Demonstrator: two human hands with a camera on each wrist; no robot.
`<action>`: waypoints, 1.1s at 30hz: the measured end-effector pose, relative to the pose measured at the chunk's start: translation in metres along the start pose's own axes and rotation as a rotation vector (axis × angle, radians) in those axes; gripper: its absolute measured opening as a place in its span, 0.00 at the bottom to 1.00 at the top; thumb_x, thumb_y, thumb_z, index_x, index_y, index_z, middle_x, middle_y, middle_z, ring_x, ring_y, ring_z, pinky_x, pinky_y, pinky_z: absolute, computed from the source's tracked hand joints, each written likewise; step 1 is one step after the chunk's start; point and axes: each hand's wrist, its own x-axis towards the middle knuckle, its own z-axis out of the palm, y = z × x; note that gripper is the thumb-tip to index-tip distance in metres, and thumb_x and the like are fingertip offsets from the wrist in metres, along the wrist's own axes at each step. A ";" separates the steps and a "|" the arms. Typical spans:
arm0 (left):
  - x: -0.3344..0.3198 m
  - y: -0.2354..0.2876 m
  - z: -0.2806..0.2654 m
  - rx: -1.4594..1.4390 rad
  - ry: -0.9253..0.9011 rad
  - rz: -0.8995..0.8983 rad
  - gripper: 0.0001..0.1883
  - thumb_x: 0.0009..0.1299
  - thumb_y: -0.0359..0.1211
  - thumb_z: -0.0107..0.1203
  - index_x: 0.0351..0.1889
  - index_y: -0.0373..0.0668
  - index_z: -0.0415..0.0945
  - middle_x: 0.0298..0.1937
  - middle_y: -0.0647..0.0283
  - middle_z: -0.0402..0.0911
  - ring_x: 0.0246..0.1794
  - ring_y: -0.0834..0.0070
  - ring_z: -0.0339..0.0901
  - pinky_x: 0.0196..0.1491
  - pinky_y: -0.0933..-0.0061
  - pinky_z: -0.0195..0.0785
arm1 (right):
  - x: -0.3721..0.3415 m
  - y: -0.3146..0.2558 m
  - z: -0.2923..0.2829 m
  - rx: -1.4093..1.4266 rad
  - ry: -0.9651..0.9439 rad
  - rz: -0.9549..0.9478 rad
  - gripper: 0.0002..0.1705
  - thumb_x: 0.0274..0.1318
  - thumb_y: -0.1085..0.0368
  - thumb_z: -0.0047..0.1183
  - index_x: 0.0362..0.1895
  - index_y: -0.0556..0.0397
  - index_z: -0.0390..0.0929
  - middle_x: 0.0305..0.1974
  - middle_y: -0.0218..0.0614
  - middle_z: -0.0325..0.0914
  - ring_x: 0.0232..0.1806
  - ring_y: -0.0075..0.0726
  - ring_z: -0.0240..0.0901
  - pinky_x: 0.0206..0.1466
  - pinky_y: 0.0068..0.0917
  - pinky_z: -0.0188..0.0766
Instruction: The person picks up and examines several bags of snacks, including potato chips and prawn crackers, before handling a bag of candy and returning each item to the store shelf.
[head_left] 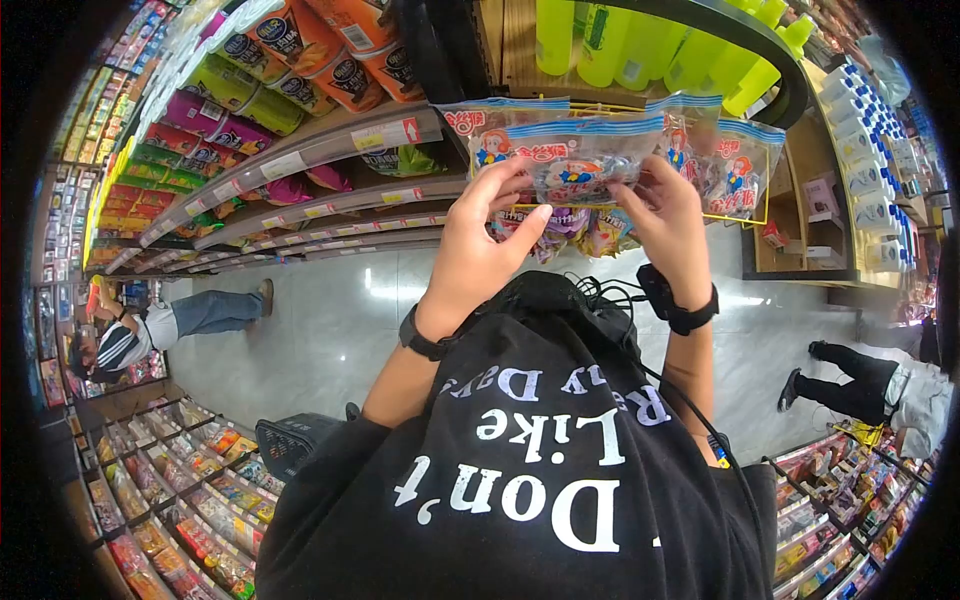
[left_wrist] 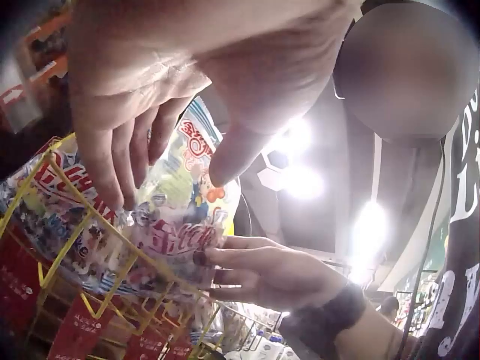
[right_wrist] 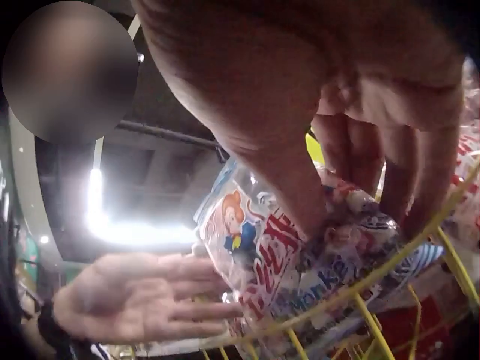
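Observation:
A clear zip-top bag [head_left: 585,172] with a blue top strip and red lettering is raised at the yellow wire basket [head_left: 765,190], which holds similar bags. My right hand [head_left: 672,228] grips the bag's right part; in the right wrist view its thumb and fingers [right_wrist: 337,180] press into the bag [right_wrist: 262,240]. On the bag's left side is my left hand [head_left: 487,222], its thumb apart from the fingers. That hand [right_wrist: 142,300] shows its palm in the right wrist view, fingers nearly straight beside the bag. Contact between the left fingertips and the bag is unclear.
Snack shelves [head_left: 300,165] run along the left, with yellow-green bottles [head_left: 620,48] above the basket. Purple packets [head_left: 560,225] hang below it. White bottles with blue caps [head_left: 865,180] stand on the right shelf. One person [head_left: 215,312] is at the left, another [head_left: 860,385] at the right.

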 end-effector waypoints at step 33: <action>-0.001 0.003 0.009 0.163 -0.021 0.087 0.35 0.66 0.26 0.64 0.71 0.42 0.63 0.56 0.59 0.74 0.53 0.71 0.77 0.55 0.69 0.72 | 0.043 -0.046 -0.071 -0.756 0.132 -0.386 0.23 0.57 0.69 0.56 0.59 0.49 0.77 0.53 0.42 0.79 0.53 0.53 0.74 0.56 0.39 0.71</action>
